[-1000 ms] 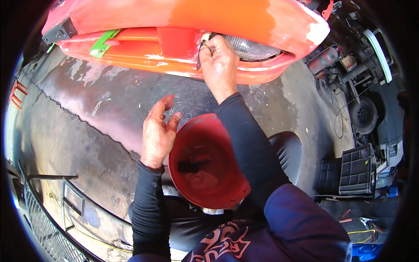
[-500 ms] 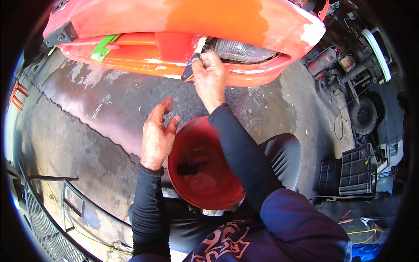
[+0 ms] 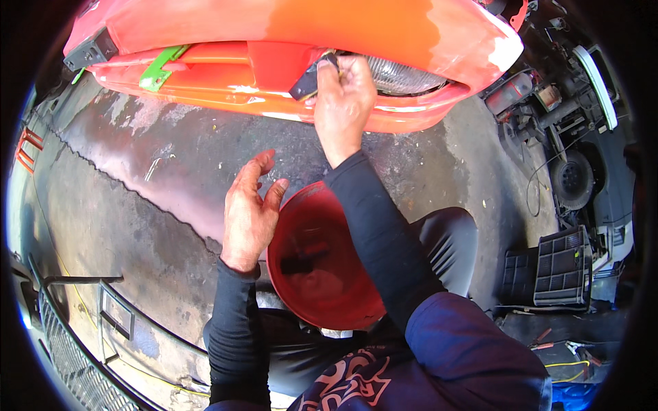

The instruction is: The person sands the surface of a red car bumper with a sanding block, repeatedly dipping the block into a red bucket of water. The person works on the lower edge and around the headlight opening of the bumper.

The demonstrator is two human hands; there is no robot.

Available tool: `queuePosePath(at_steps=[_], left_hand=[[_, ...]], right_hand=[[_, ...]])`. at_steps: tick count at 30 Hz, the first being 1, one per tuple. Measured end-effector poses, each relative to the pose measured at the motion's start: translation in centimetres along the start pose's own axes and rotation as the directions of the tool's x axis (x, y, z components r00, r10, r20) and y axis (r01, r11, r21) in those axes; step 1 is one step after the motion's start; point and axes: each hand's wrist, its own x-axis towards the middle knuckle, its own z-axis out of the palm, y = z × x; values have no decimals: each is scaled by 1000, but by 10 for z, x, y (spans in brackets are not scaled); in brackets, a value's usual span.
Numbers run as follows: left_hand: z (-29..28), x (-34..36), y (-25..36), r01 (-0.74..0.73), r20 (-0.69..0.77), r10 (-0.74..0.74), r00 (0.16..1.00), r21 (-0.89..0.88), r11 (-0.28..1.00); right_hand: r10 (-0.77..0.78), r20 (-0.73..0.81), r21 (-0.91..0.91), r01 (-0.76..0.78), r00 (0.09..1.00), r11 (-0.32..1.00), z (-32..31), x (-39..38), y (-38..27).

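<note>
My right hand [image 3: 345, 106] reaches forward to the orange-red car bumper [image 3: 281, 67], beside the ribbed headlight [image 3: 406, 77]. Its fingers are closed on a dark, flat piece that looks like folded sandpaper [image 3: 304, 85], held against or close to the painted edge; contact is hard to tell. My left hand [image 3: 248, 216] hovers empty to the left of a red bucket [image 3: 356, 288], thumb apart from the fingers. The bucket sits between my knees, and a dark patch inside it is too dim to make out.
A green strip [image 3: 159, 72] hangs across the bumper's left opening. To the right stand black plastic crates [image 3: 558, 267], a wheel [image 3: 571, 180] and a red cylinder [image 3: 507, 94]. A black metal frame [image 3: 75, 342] lies at lower left on the stained concrete floor [image 3: 123, 205].
My right hand has shifted right and a little farther away along the bumper edge, still holding the sandpaper. The left hand has hardly moved.
</note>
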Motion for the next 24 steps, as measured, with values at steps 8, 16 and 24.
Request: queuePosePath(at_steps=[8,16,24], left_hand=[[3,0,-1,-9,12,9,1000,10,1000],[0,0,0,-13,-11,13,1000,26,1000],[-8,-5,-5,-2,-50,4,999,38,999]], right_hand=[[49,49,-90,-44,998,995,-5,0,-6],[43,223,-372,44,974,927,-31,2,-4],[-85,169,-343,140,982,929,-35,4,-7]])
